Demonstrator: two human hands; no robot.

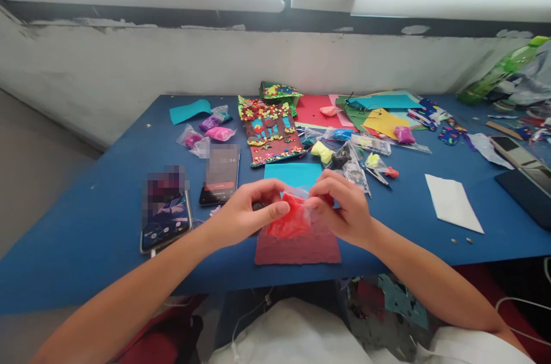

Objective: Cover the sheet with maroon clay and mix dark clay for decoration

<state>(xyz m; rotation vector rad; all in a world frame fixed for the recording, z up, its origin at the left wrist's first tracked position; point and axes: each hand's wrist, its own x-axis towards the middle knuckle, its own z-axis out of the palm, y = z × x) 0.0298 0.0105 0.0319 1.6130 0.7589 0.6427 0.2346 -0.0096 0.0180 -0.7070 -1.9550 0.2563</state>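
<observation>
In the head view, one clear bag of red modelling clay (289, 225) sits between the fingertips of two hands. The left hand (253, 212) pinches its left side, thumb on top; the right hand (348, 206) has its fingers drawn narrow on the upper right edge. Directly below the fingers lies one blue-and-maroon card (297, 252). Left of them are two smartphones (220, 171); just beyond, one decorated collage (271, 133); well to the right, one white paper (454, 203) and two small grey pieces (469, 241).
</observation>
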